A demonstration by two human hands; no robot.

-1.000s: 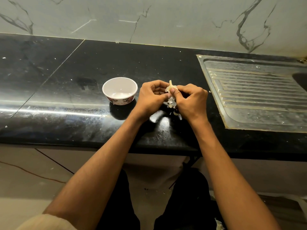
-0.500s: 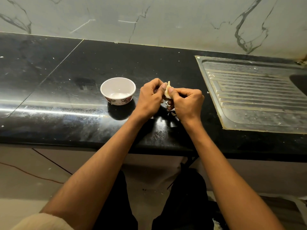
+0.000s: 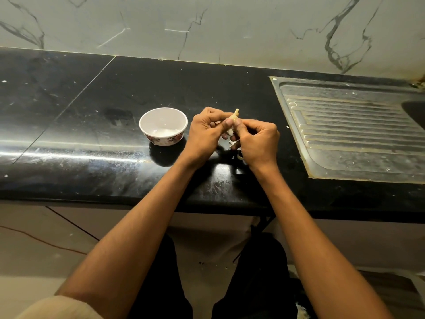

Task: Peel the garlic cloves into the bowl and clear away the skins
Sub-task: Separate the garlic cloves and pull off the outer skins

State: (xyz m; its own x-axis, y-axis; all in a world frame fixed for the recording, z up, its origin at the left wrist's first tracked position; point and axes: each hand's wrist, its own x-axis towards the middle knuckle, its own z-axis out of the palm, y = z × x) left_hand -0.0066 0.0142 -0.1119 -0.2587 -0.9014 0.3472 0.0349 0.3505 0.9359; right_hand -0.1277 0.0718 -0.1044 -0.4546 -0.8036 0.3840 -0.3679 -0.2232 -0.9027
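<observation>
the left hand (image 3: 204, 134) and right hand (image 3: 257, 141) are meeting above the black counter (image 3: 92, 125), both pinching a garlic piece (image 3: 235, 116) whose pale stem is sticking up between the thumbs. a white bowl (image 3: 163, 126) with a flowered outside is sitting just left of the left hand. bits of skin (image 3: 240, 157) are lying under the right hand. a steel drainboard (image 3: 354, 134) is lying at the right.

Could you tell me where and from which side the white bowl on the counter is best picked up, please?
Grip the bowl by its rim, probably at the left or far side, coming down from above. It stands upright and open, its wall narrows toward the base, and the left hand sits close on its right, busy pinching the garlic with the right hand.
</observation>
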